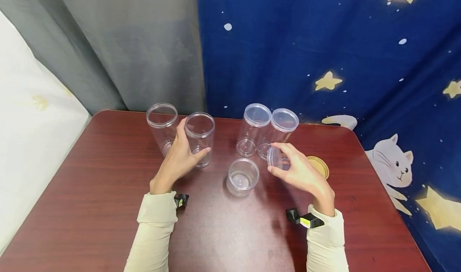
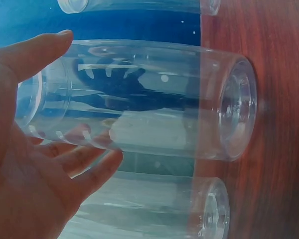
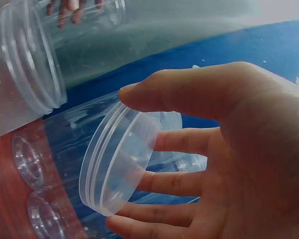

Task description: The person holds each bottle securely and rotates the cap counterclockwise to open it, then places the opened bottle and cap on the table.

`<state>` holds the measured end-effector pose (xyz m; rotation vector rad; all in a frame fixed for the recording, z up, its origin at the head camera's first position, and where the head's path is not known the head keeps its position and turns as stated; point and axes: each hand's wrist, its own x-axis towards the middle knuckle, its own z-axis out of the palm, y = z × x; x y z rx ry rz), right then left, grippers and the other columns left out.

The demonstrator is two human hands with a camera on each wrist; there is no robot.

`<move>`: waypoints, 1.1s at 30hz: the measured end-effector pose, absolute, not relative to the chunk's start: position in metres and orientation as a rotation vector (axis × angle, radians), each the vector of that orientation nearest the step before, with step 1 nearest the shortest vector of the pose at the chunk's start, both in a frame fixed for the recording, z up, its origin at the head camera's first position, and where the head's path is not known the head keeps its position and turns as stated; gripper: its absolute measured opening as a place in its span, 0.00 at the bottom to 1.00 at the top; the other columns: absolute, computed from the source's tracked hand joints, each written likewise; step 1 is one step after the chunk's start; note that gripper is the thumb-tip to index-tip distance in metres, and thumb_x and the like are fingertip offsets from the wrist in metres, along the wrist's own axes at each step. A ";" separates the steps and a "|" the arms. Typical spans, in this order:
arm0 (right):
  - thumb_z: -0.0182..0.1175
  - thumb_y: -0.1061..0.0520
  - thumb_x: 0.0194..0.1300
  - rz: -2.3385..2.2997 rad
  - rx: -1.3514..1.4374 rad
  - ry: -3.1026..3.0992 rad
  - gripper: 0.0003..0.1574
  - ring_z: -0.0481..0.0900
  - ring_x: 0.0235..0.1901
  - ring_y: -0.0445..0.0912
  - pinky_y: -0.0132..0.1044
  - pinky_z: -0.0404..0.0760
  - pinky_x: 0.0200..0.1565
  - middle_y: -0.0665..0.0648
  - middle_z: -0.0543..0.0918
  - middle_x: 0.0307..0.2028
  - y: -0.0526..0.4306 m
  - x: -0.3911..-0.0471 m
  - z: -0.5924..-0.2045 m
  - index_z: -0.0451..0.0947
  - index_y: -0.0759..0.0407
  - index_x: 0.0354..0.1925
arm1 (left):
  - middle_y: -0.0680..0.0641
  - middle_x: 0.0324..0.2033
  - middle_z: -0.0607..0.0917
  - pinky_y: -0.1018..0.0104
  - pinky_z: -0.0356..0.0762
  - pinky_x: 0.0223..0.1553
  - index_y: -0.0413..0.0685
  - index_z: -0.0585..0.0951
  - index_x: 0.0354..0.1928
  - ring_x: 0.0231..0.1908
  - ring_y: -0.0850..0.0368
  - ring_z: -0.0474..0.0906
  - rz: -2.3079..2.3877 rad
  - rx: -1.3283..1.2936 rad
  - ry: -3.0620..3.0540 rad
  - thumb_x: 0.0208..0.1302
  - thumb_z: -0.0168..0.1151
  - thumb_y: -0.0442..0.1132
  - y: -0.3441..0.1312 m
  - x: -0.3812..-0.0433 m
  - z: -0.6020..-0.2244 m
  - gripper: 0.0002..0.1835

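Observation:
My left hand [image 1: 181, 154] reaches round a tall clear lidless jar [image 1: 200, 129], thumb across its front and fingers along its far left side. The jar stands upright on the table, its base [image 2: 237, 107] showing in the left wrist view. A second lidless jar [image 1: 162, 117] stands just left of it, partly behind the hand. My right hand [image 1: 300, 168] holds a clear round lid [image 3: 114, 159] on edge, pinched between thumb and fingertips. Left of that lid sits a short clear tub [image 1: 243, 178] with an open top.
Two tall clear jars with lids on, one [image 1: 257, 115] and its neighbour [image 1: 284, 119], stand side by side at the back. A gold lid [image 1: 318, 167] lies partly behind the right hand. The red-brown table [image 1: 90, 176] ends at grey and blue curtains [image 1: 252, 43].

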<state>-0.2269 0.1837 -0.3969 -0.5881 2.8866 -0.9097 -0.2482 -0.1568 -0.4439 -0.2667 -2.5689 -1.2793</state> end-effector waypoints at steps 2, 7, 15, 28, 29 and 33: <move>0.70 0.48 0.59 -0.887 -0.586 2.890 0.41 0.80 0.55 0.55 0.54 0.78 0.56 0.58 0.74 0.62 0.184 -0.227 -0.400 0.67 0.51 0.68 | 0.33 0.66 0.67 0.44 0.62 0.67 0.44 0.44 0.75 0.65 0.40 0.67 -1.291 -0.268 -2.558 0.52 0.77 0.42 -0.156 -0.248 -0.443 0.59; 0.70 0.47 0.58 -0.847 -0.580 2.900 0.41 0.76 0.58 0.56 0.54 0.75 0.58 0.57 0.75 0.62 0.184 -0.227 -0.406 0.67 0.51 0.67 | 0.34 0.63 0.69 0.46 0.63 0.67 0.44 0.43 0.75 0.64 0.42 0.68 -1.320 -0.263 -2.517 0.51 0.77 0.40 -0.155 -0.248 -0.441 0.60; 0.71 0.49 0.57 -0.903 -0.532 2.840 0.41 0.80 0.54 0.56 0.54 0.78 0.56 0.60 0.78 0.58 0.186 -0.228 -0.414 0.68 0.55 0.65 | 0.36 0.72 0.58 0.48 0.60 0.70 0.40 0.45 0.75 0.70 0.43 0.62 -1.229 -0.275 -2.474 0.49 0.79 0.40 -0.153 -0.245 -0.437 0.61; 0.74 0.51 0.56 -1.043 -0.490 2.709 0.38 0.83 0.51 0.58 0.55 0.80 0.54 0.62 0.84 0.47 0.190 -0.227 -0.426 0.65 0.54 0.59 | 0.36 0.72 0.56 0.50 0.59 0.71 0.36 0.53 0.73 0.73 0.45 0.54 -0.992 -0.389 -2.364 0.51 0.77 0.43 -0.145 -0.240 -0.424 0.55; 0.74 0.51 0.56 -1.052 -0.488 2.701 0.38 0.84 0.50 0.59 0.55 0.80 0.53 0.62 0.84 0.47 0.190 -0.227 -0.426 0.65 0.53 0.58 | 0.36 0.72 0.57 0.50 0.58 0.71 0.36 0.54 0.73 0.73 0.44 0.54 -0.965 -0.404 -2.352 0.52 0.77 0.44 -0.144 -0.240 -0.422 0.53; 0.74 0.50 0.56 -1.056 -0.513 2.706 0.42 0.84 0.48 0.59 0.54 0.81 0.52 0.64 0.82 0.52 0.191 -0.228 -0.427 0.65 0.55 0.63 | 0.35 0.72 0.59 0.48 0.52 0.73 0.36 0.60 0.70 0.74 0.41 0.52 -0.854 -0.477 -2.272 0.54 0.74 0.47 -0.138 -0.240 -0.412 0.48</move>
